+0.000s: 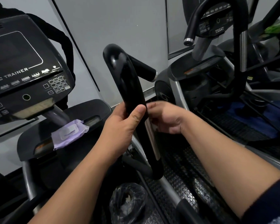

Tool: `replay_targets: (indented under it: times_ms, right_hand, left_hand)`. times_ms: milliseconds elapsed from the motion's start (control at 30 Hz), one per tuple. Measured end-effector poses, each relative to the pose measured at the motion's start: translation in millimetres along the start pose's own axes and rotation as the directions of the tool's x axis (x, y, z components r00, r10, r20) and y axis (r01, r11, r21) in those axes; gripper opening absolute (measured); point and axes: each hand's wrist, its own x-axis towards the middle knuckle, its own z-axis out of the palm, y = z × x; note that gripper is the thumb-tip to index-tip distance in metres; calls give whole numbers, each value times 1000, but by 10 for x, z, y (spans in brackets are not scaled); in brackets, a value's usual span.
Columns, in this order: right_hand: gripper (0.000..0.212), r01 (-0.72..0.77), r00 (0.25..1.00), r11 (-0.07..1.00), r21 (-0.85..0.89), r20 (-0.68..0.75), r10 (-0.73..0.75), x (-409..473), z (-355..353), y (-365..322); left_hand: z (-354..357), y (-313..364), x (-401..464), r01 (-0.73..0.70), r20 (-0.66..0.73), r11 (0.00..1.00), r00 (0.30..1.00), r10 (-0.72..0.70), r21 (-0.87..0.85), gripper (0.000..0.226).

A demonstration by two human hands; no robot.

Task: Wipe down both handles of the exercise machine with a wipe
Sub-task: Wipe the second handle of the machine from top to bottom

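The glossy black handle (124, 75) of the exercise machine rises in the middle of the view, with a short side grip (145, 70) branching to the right. My left hand (123, 125) is wrapped around the handle's lower part, thumb on the front. My right hand (166, 117) is curled against the handle's right side at the same height. A small pale scrap, apparently the wipe (154, 126), shows under its fingers; most of it is hidden. A purple pack of wipes (69, 133) lies on the machine's shelf below the console.
The Arc Trainer console (23, 70) fills the upper left. A second machine (217, 29) stands close on the right, over studded black floor mat (184, 167). A black-lined bin (128, 202) sits on the floor below the handle. Grey wall behind.
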Motion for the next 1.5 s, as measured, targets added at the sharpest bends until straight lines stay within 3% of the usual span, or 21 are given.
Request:
replay_targets:
  times_ms: [67,167,267,467,600,700,800,1033,1133,1333,1400,1500]
  right_hand:
    - [16,30,999,995,99,-16,-28,44,-30,-37]
    - [8,-43,996,999,16,78,42,26,9,29]
    - [17,5,1000,997,74,3,-5,41,-50,30]
    - [36,138,983,989,62,-132,-129,-149,66,114]
    - [35,268,936,960,80,-256,-240,-349,136,193]
    - [37,295,905,954,-53,-304,-297,-428,211,354]
    - [32,317,856,927,-199,-360,-370,-432,256,442]
    - [28,373,799,889,-265,-396,-453,-480,344,468]
    - [26,375,784,883,-282,-411,-465,-473,361,502]
    - [30,392,766,879,-273,-432,-476,-480,367,543]
    - [30,386,767,880,-277,-433,-473,-474,364,572]
    - [28,391,763,876,-282,-433,-480,-496,371,593]
  left_hand:
    - [14,-31,-23,1,-29,1000,1000,-1,-6,48]
    - [34,-129,-86,71,-105,995,991,-79,-75,50]
    - [30,-224,-70,159,-138,968,973,-187,-194,25]
    - [71,-271,-85,175,-131,953,968,-212,-249,10]
    - [23,-249,-49,138,-197,924,956,-218,-356,21]
    - [-14,-215,-56,100,-210,931,960,-182,-351,32]
    - [-29,-179,-77,96,-226,949,959,-168,-300,46]
    - [33,-280,-211,64,-251,992,964,-90,-108,22]
    - [69,-218,-286,-50,-307,997,949,67,61,15]
    - [185,-263,-392,-206,-254,952,931,262,225,32]
    - [218,-256,-413,-310,-206,900,901,381,308,41]
    - [238,-271,-366,-357,-253,865,853,456,354,35]
